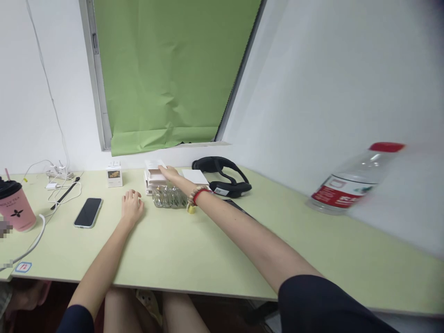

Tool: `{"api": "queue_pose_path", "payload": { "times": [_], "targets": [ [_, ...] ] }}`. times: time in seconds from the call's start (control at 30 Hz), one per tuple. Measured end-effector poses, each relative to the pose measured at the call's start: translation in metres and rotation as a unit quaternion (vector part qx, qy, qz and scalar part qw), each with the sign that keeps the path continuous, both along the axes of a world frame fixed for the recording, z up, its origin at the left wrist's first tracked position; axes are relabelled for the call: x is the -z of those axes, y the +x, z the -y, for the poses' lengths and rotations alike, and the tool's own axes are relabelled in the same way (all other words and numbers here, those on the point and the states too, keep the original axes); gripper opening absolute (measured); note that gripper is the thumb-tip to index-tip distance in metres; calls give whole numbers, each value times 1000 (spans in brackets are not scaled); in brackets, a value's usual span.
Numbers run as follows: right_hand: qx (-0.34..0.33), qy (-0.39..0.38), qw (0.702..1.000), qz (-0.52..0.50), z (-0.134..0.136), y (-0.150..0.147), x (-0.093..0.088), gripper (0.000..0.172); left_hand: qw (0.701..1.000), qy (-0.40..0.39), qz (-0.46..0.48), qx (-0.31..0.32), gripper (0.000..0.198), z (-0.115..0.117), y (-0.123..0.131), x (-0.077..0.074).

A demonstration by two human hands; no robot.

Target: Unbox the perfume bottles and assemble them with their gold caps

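My right hand [169, 174] reaches far across the table and grips the edge of a white box [154, 166] at the back; its fingertips are partly hidden against the box. Other white box parts sit stacked directly beneath it. Just in front of that stack, close to my right wrist, stands a row of several clear glass bottles [169, 196], one with a gold cap [190, 209]. My left hand [132, 206] rests on the tabletop left of the bottles, fingers loosely bent and apart, holding nothing. A small white box with a picture label [114, 175] stands upright behind it.
A phone [88, 213] lies left of my left hand. Farther left are a pink cup [17, 208], white cables and a power strip [58, 173]. A black headset [225, 178] sits back right, a large water bottle [347, 189] by the right wall. Another person shows lower left.
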State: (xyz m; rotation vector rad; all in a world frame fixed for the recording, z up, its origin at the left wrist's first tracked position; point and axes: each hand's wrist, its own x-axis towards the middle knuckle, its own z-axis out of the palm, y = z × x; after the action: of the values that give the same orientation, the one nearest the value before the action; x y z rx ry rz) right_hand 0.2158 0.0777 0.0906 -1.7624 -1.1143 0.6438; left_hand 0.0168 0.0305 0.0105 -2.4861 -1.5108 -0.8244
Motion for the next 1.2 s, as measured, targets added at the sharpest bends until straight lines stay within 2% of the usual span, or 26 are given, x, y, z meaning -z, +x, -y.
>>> {"api": "queue_pose_path", "payload": {
  "times": [0.37, 0.8, 0.97, 1.07, 1.2],
  "targets": [
    [-13, -2, 1000, 14, 2, -1, -3, 38, 1000, 3, 4, 2, 18, 0, 0, 0],
    [-23, 15, 999, 22, 7, 2, 3, 36, 1000, 4, 5, 7, 19, 0, 1, 1],
    [-2, 20, 999, 36, 6, -4, -2, 46, 1000, 11, 11, 3, 18, -1, 1, 3],
    [3, 70, 988, 139, 8, -15, -8, 60, 1000, 7, 14, 3, 17, 0, 2, 4],
    [-81, 199, 911, 352, 14, -44, -16, 56, 999, -4, 33, -34, 16, 1, 3, 6]
  ]
}}
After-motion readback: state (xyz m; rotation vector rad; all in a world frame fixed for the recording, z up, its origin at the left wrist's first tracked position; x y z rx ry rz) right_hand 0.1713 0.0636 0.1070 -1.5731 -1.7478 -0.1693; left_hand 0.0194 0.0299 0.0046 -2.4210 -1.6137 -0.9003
